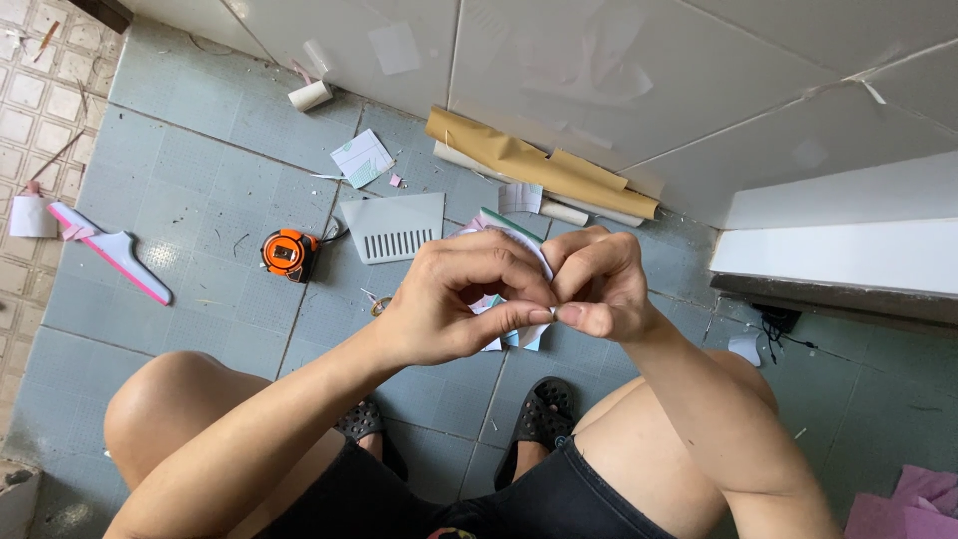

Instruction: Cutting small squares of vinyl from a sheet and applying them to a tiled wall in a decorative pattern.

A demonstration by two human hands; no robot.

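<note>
Head view, reading from the left: a white and pink plastic squeegee (112, 252) lies flat on the grey-blue tiled floor (200, 170), with an orange and black tape measure (289, 254) further right and a small white roll of tape (309, 95) up against the wall. Near the middle sit a white card with green print (361, 158) and a grey plastic scraper with a slotted edge (395, 229), and beyond them a crumpled length of tan backing paper (539, 165) runs along the foot of the pale wall tiles.

In front of the scraper the two hands meet above the floor. The left hand (454, 299) is closed in a pinch — thumb and forefinger pressed on the lower edge of a small curved white strip of film or sticker (534, 255), which is raised between both hands and mostly hidden by them. The right hand (599, 284) pinches the same strip from the other side, its fingertips touching those of the left.

The hands look to be picking apart or peeling a thin layer. To do that well, I judge the pinches should stay close together at the very edge, working a nail under the corner and pulling slowly and low — so the strip neither tears nor creases.

Black slotted sandals (544, 414) show below, and pink cloth (913, 504) at far right.
</note>
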